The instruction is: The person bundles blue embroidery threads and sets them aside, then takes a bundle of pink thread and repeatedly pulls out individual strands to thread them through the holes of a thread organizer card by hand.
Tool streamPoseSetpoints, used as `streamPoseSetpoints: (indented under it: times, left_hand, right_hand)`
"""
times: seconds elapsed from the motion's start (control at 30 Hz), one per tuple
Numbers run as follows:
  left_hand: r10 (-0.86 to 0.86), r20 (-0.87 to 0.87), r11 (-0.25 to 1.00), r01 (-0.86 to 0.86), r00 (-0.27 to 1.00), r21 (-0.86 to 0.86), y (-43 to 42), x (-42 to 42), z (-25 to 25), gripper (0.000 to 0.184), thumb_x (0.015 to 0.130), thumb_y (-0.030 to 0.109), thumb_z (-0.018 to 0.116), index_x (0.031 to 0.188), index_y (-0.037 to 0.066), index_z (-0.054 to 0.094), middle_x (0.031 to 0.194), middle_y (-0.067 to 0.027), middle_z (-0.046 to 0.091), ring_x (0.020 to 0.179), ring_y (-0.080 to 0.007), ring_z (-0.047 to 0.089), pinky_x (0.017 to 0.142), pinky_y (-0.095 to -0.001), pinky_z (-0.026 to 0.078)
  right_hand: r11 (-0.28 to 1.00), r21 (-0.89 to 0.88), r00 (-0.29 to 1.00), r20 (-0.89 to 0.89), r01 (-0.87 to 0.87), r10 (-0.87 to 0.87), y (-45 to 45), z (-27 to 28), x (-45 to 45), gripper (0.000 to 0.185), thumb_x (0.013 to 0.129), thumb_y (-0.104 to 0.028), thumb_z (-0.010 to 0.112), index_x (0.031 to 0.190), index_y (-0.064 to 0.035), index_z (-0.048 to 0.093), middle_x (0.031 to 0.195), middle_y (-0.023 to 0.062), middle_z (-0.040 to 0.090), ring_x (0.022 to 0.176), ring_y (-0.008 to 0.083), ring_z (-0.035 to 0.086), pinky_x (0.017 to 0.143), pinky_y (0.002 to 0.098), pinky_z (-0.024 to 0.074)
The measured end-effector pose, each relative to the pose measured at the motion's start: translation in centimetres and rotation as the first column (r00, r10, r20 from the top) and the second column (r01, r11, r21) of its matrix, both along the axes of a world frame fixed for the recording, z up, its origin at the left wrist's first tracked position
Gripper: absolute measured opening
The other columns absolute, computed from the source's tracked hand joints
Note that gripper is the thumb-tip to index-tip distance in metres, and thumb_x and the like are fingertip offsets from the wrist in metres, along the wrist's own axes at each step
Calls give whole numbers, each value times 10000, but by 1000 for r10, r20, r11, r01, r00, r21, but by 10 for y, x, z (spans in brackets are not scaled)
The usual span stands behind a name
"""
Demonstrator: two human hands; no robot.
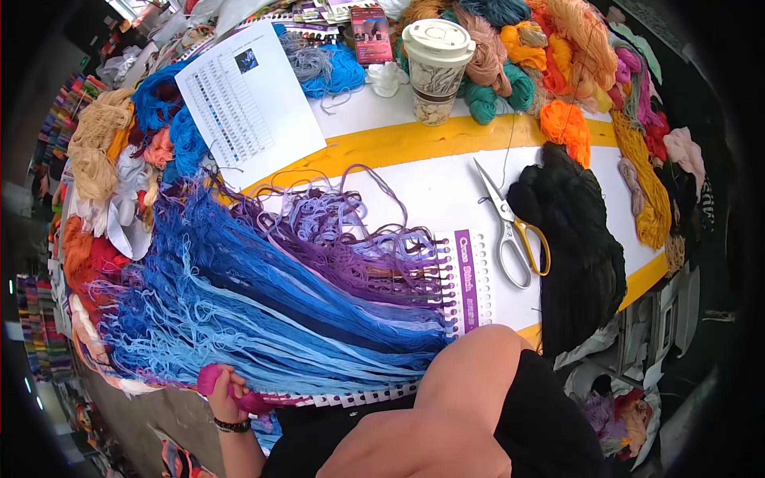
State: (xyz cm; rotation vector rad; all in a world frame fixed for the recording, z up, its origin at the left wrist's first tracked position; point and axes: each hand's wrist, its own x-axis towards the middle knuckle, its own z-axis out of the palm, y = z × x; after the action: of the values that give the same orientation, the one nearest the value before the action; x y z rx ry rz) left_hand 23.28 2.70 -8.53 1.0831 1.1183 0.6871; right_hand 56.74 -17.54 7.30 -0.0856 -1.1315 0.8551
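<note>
Blue threads: fanning across the left of the table, their loose ends fraying and curling together; a brushing wrist could easily be knotting strands.

Left hand: closing its fingers around the magenta thread, which is sticking out on either side of the fist; no gap is showing. Too tight a squeeze could be matting the strands.

Dark bracelet: circling the wrist near those blue ends (a likely snag, I think, if the hand is lifting carelessly).

Magenta thread: sitting at the lower-left table edge, just beside the blue; a slackening grip could be dropping it over the side.

Purple threads: looping and crossing messily; a tug at one loop might be tightening the rest.

Cup: standing upright, lidded, near yarn; a knock might be spilling its contents onto fibre.

Purple-striped card: anchoring threads along its holes; pulling hard could be tearing it.

Right arm: bending over the card's lower end; its hand is hiding, so I cannot tell its fingers.

Scissors: lying partly spread beside black thread; a sweeping arm could be nicking strands.
</note>
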Motion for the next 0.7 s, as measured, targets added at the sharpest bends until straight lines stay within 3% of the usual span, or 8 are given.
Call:
streamPoseSetpoints:
  times: [0.33, 0.4, 0.7]
  left_hand:
    - [-41, -4, 999, 41, 999, 24, 0, -4, -1, 159, 926, 175, 499, 971, 34, 558, 675, -51, 595, 467, -95, 455, 479, -231, 436]
    - [-37, 2, 999, 37, 999, 30, -1, -4, 0, 160, 925, 175, 500, 968, 33, 558, 675, -51, 595, 469, -95, 456, 483, -230, 437]
    - [-10, 27, 1000, 10, 1000, 27, -3, 2, 4, 137, 919, 146, 511, 940, 16, 548, 659, -85, 596, 464, -101, 458, 478, -234, 444]
  right_hand:
    - [999, -19, 999, 14, -38, 38, 1, 3, 4, 922, 792, -756, 355, 1062, 95, 585, 907, 196, 631, 764, 330, 630, 629, 372, 514]
    - [989, 73, 977, 157, 132, -142, 0, 12, -3, 916, 798, -749, 357, 1063, 98, 585, 908, 200, 631, 765, 330, 632, 631, 372, 514]
    - [986, 79, 985, 83, 146, -152, 1, 11, -7, 895, 816, -727, 366, 1067, 104, 583, 926, 205, 634, 771, 334, 635, 639, 371, 516]
